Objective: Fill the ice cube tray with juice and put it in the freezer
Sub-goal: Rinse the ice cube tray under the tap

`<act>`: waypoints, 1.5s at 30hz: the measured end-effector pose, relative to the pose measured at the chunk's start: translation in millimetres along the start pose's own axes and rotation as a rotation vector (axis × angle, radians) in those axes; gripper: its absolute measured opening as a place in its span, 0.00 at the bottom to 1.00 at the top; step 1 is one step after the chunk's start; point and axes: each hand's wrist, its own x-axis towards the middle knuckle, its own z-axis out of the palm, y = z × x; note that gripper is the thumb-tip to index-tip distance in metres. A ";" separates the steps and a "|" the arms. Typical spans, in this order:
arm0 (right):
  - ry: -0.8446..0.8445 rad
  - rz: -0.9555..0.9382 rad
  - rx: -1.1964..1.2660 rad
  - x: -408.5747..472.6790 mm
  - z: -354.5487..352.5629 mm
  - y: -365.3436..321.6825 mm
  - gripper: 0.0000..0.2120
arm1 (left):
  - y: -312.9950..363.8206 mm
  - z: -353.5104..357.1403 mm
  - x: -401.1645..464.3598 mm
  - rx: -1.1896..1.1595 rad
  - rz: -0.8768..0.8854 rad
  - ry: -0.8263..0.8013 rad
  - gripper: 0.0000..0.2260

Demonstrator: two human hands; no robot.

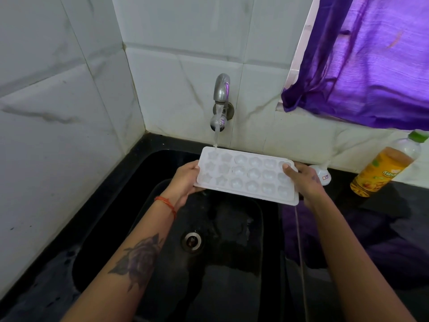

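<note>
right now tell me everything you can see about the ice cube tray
The ice cube tray is white, looks like plastic, and has three rows of six moulded hollows, some star-shaped at its left end. It is held roughly level over the black sink, the left hand gripping its left end and the right hand its right end. Water from the tap falls on its far left corner. No juice shows in it.
</note>
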 end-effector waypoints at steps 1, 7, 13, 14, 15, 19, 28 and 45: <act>-0.012 0.025 0.018 -0.8 1.5 3.4 0.11 | -0.3 -3.2 0.2 0.020 0.005 0.006 0.15; -0.124 -0.032 0.096 -11.6 40.9 3.1 0.14 | -10.6 -45.3 -1.1 0.010 -0.024 0.117 0.14; -0.216 -0.362 0.206 -28.0 70.1 -21.3 0.10 | -27.8 -77.1 7.5 -0.480 -0.311 0.134 0.34; -0.250 -0.398 0.207 -29.6 71.5 -23.3 0.11 | -28.2 -77.7 8.3 -0.631 -0.324 0.142 0.35; -0.280 -0.417 0.198 -30.9 71.6 -24.3 0.12 | -27.7 -76.4 8.5 -0.753 -0.320 0.156 0.35; -0.330 -0.331 0.229 -29.4 58.5 -11.1 0.21 | -23.5 -59.0 7.7 -0.796 -0.225 0.177 0.07; 0.128 0.157 0.505 -22.2 15.6 40.9 0.23 | -22.7 0.6 2.4 -0.614 -0.092 -0.142 0.16; -0.204 -0.134 0.081 -19.7 113.9 -34.7 0.21 | -60.8 -106.0 13.8 -0.309 -0.114 0.349 0.16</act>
